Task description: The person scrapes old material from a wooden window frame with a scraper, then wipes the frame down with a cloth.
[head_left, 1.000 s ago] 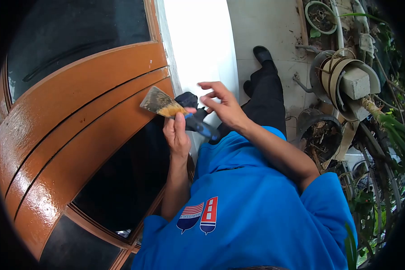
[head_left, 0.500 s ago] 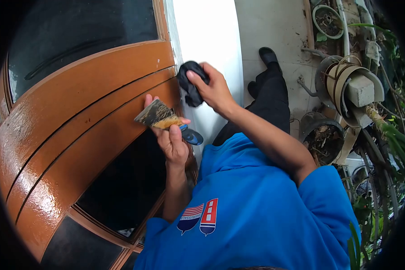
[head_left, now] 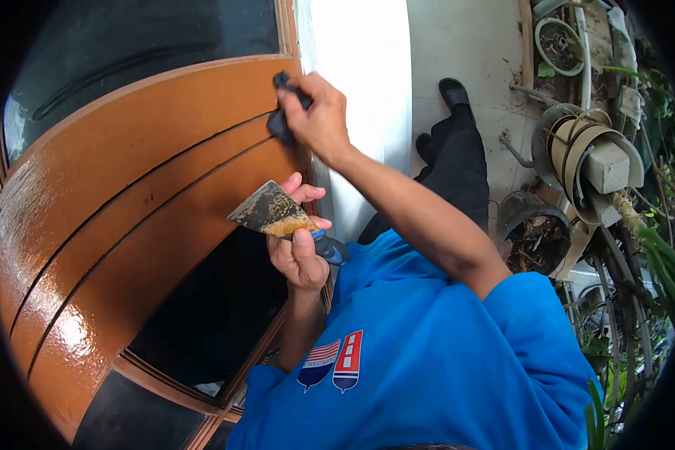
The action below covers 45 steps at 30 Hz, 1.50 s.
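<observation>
So what I'm looking at here reads as a wiping step. The right hand (head_left: 320,118), up around the top centre of the frame, has its fingers curled round a bunched black cloth (head_left: 279,128), thumb pressing on top. The cloth is over the brown wooden door (head_left: 169,154), right where the grooves run out near the white strip (head_left: 360,82). It looks pressed to the wood, but I can't tell for sure with the hand in the way.

Left hand (head_left: 300,259) is just below that, mid-frame, and it's on holding duty: thumb and fingers pinch a putty knife (head_left: 274,212) near where blade meets handle, a couple of fingers sticking out loose behind the blade. There's tan gunk on the metal near the handle, darker smears further up.

IMO the next move calls for steady, flat pressure with the cloth along those grooves, and the left hand holding that mucky blade clear of the wood. Blade's tipped toward the door, so a careless swing could mark the finish.
</observation>
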Available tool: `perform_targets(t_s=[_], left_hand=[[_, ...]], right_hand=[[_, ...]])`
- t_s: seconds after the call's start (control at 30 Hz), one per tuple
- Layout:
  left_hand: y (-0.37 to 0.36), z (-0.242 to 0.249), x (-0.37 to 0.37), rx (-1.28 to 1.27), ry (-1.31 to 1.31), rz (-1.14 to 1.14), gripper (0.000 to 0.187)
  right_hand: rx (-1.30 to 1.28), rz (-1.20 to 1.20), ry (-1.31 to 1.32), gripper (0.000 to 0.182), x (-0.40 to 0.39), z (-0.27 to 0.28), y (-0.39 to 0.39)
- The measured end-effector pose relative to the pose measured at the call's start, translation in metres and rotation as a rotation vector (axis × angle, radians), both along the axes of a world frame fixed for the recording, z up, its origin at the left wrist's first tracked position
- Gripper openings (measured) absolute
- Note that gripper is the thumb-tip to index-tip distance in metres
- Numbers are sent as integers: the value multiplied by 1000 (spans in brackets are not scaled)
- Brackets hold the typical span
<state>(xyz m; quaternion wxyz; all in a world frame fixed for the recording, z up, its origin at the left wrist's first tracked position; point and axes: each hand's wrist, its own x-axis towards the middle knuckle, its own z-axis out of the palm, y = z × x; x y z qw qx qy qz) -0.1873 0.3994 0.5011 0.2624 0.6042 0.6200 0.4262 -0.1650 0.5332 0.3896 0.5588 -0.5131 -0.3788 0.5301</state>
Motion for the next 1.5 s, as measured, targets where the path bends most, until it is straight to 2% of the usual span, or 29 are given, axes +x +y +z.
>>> perform_targets(t_s=[0.07, 0.17, 0.33, 0.43, 0.47, 0.6, 0.73, 0.9, 0.97, 1.07, 1.17, 1.2, 1.3, 1.43, 1.5], left_hand=[[1, 0, 2, -6, 8, 35, 40], [0, 1, -3, -8, 72, 51, 39], [13, 0, -11, 62, 209, 57, 40], [10, 3, -11, 45, 247, 28, 41], [13, 3, -12, 59, 265, 15, 41], [14, 0, -13, 91, 242, 82, 40], [11, -2, -10, 111, 198, 149, 39], [15, -6, -11, 117, 236, 140, 38], [13, -5, -12, 111, 255, 129, 38], [11, -4, -14, 106, 234, 138, 39], [13, -6, -14, 107, 236, 139, 40], [11, -7, -13, 98, 239, 140, 40], [13, -3, -14, 107, 265, 126, 41], [15, -4, -13, 109, 265, 123, 38], [18, -3, -9, 78, 275, 142, 37]], right_hand=[[141, -26, 60, 18, 0, 7, -12], [-142, -9, 69, 13, 0, -1, 4], [77, 38, 89, 11, 6, 21, -16], [-78, -8, 35, 10, 1, 12, 4], [-18, -42, -13, 12, -2, 8, 9], [142, 12, 53, 13, 4, 18, -19], [-40, -4, -61, 10, 0, -3, 7], [174, -23, 18, 11, 2, 13, -17], [149, -45, -86, 12, 0, 4, -4], [48, -45, -66, 11, -3, 5, 4], [201, -39, 37, 10, 0, 13, -15], [236, -41, -36, 10, 2, 7, -11], [65, -55, -114, 9, -1, -1, 9], [202, -34, 48, 12, 1, 13, -18], [125, -26, -46, 11, 2, 4, -7]])
